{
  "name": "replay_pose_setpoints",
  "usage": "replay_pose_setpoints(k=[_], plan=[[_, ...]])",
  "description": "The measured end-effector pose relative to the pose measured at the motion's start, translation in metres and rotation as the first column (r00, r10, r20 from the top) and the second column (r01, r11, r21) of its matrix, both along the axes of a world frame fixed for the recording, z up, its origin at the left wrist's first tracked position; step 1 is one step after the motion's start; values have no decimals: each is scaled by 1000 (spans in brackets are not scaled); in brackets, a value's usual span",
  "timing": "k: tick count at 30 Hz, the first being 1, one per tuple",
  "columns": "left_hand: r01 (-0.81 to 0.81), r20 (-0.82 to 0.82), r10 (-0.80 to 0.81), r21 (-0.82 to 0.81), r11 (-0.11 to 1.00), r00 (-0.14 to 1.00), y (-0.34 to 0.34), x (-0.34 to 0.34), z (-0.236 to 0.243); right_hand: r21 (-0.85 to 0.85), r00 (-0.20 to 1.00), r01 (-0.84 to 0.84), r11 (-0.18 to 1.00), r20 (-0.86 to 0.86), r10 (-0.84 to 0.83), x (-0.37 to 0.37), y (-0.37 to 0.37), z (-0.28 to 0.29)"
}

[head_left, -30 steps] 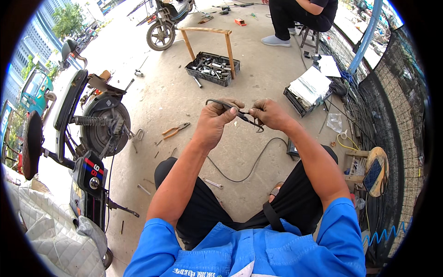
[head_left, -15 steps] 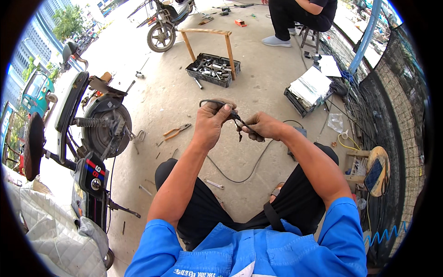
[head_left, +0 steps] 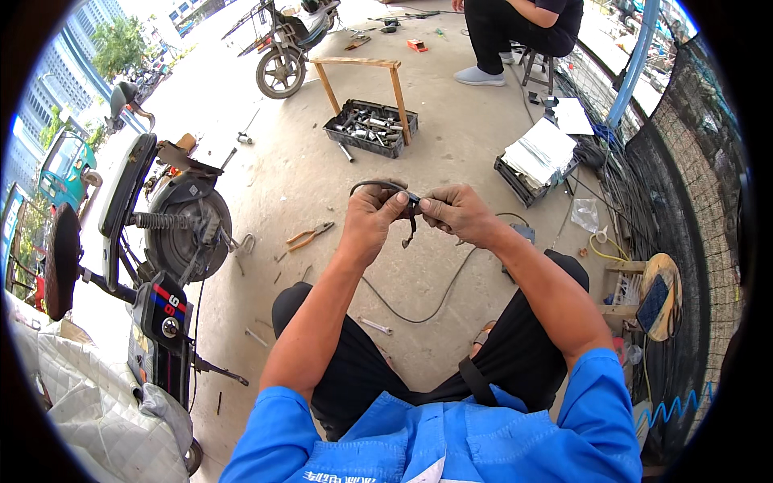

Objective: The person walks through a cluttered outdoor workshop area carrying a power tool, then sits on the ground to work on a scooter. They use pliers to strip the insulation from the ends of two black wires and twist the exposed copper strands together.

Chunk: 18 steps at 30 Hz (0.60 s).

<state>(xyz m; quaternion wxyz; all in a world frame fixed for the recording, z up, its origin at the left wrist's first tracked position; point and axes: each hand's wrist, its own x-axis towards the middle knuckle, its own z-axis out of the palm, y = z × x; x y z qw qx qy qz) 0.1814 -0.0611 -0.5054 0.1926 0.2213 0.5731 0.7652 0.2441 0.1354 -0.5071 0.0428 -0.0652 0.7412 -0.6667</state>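
My left hand is closed on a looped black cable with a short dark end dangling below the fingers. Beside it, my right hand pinches the same cable near a small dark part between my thumbs, too small to make out. On the floor below lie orange-handled pliers, a long thin cord and a metal wrench. Behind my right hand is a grey box-like object, partly hidden by my arm.
A scooter stands close on the left. Ahead are a crate of metal parts, a wooden frame and another scooter. At the right are a crate with papers, a seated person, mesh fencing and cables.
My right hand has risen since half a second ago and now meets my left hand at the cable. The cable's loose end now hangs straighter below my fingers.
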Motion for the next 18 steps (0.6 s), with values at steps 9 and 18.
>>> replay_pose_setpoints(k=[9,18], plan=[[48,-59,-58,-156,987,997,-1,0,2,189,953,276,942,-182,-242,-3,5,-2],[279,421,-231,-54,959,877,-11,1,15,451,798,537,713,-546,-256,-7,15,-8]])
